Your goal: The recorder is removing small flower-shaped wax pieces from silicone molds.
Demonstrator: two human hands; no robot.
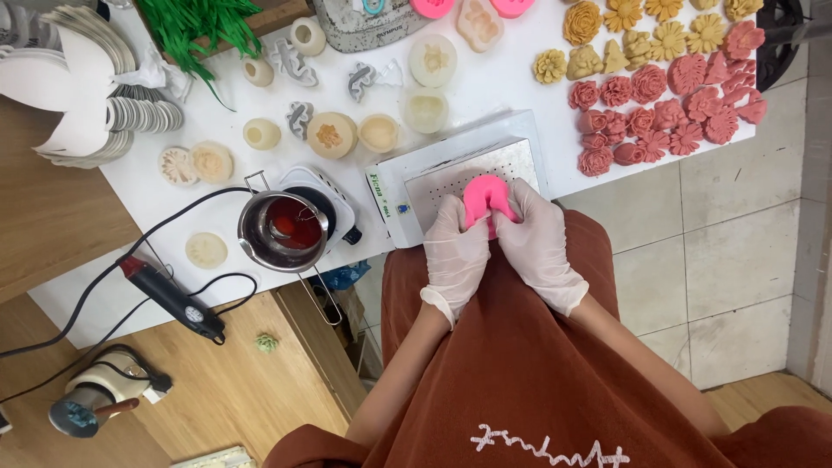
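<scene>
White table [485,87] ahead of my hands, matte. White perforated box [472,169] just beyond fingertips, flat, hard. My left hand [455,251] and right hand [537,243], thin white gloves, both pinching pink mould [488,195] between them; equally near. Mould soft, rubbery, bent into arch, long axis running away from me.

head-worn camera, looking straight down, close overhead

- Two gloved hands, left [454,253] and right [539,247], on one pink mould [487,198]
- One metal pot [283,230]
- One heat gun [171,299]
- Three grey moulds [299,118]
</scene>
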